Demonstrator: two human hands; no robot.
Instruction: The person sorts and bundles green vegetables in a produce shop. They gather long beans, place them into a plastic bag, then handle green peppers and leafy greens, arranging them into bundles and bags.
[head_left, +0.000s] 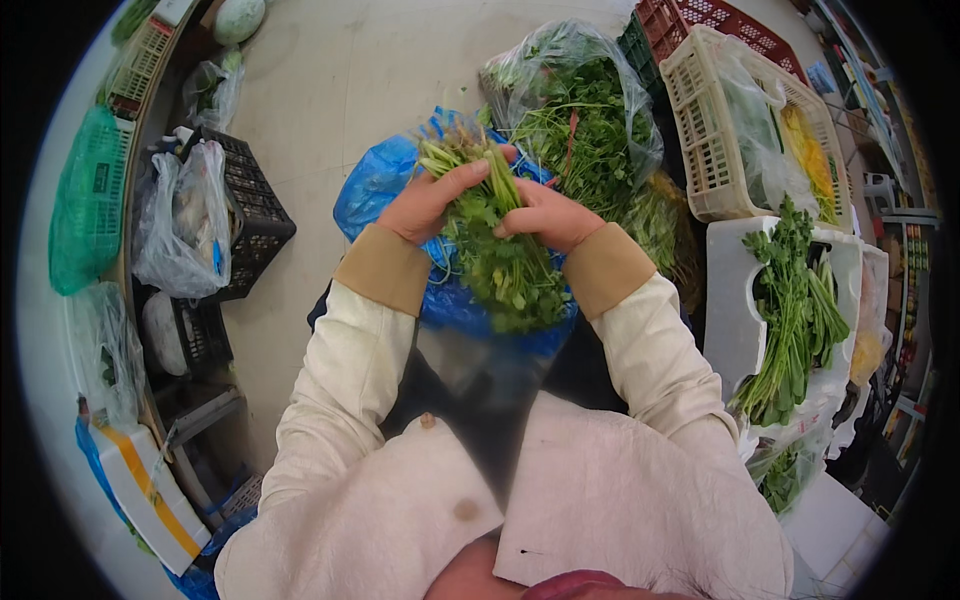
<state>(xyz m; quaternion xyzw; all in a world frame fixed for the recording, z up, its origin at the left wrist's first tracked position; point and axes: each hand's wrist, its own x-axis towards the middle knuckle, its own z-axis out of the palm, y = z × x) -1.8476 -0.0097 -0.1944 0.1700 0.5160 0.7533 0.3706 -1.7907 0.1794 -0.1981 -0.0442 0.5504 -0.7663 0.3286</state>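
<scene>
Both my hands hold one bunch of leafy green herbs (495, 255), perhaps coriander. Its stems and roots point away from me and its leaves hang towards my lap. My left hand (442, 195) grips the stems from the left, the thumb laid across them. From the right, my right hand (551, 214) closes around the bunch lower down, where stems meet leaves. Beneath it a blue plastic bag (375, 184) spreads out, partly hidden by the herbs and my hands. Just beyond my right hand, a clear plastic bag (600, 45) stands full of similar loose greens (592, 135).
On the right are a cream plastic crate (686, 127), a red crate (750, 30) and a white foam box (731, 292) with bunched greens (791, 315) over it. To the left, a black crate (259, 217) stands beside shelving with a green mesh bag (86, 202) and a foam carton (142, 495).
</scene>
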